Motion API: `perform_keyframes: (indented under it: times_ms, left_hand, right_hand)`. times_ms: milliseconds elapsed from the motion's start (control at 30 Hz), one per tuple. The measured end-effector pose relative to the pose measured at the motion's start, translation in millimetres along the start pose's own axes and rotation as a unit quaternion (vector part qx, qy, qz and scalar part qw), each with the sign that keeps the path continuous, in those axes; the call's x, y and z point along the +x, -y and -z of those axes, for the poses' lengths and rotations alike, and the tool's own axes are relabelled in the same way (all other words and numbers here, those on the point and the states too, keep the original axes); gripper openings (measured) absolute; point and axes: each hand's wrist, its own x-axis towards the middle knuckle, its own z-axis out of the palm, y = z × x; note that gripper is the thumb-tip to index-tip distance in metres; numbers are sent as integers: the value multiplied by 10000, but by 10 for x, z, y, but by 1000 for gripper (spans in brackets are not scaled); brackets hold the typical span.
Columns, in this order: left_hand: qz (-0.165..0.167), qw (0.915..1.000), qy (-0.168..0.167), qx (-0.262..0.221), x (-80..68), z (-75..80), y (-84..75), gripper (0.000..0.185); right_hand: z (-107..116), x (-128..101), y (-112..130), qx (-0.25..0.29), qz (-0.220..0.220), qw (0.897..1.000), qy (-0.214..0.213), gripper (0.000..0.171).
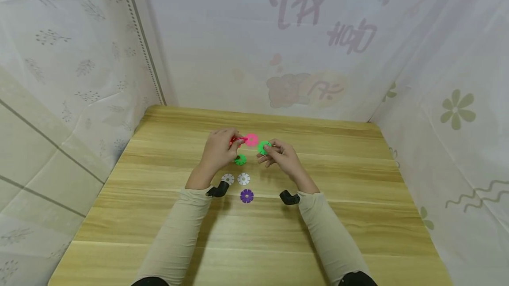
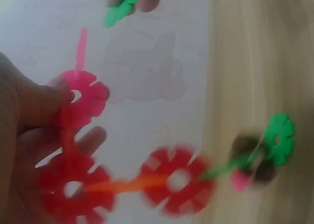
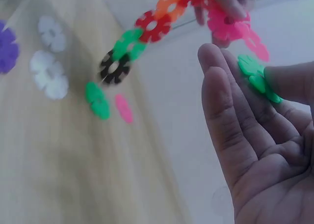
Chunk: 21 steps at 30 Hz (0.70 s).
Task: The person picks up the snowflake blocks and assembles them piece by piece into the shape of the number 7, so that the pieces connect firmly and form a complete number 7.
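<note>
Above the table, my left hand grips a chain of interlocking snowflake discs by a pink disc. From there the chain runs through a red disc, an orange disc, another red one and a green one to a black disc. A further pink disc sticks out at the held end. My right hand pinches a loose green disc between thumb and fingers, a short gap from that pink end. In the left wrist view, the chain is partly blurred.
On the wooden table lie two white discs, a purple disc and a green disc. A pink disc lies beside that green one. Patterned cloth walls border the back and sides.
</note>
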Motion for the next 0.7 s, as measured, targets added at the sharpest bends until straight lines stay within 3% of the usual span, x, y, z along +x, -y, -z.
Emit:
perform_keyframes:
  times_ms: [300,600,700]
  left_hand:
    - [-432,9987,210,164,26,11,-1,16]
    - [-1320,9907,-152,-290,25,-20,41,25]
    - [-1429,9891,-222,-280,35,-26,44,21]
  right_hand:
    - [1,52,156,195,80,9998,38,27]
    - [16,54,196,-269,394,9989,-3,29]
    - [26,47,208,-635,498,9967,-89,26]
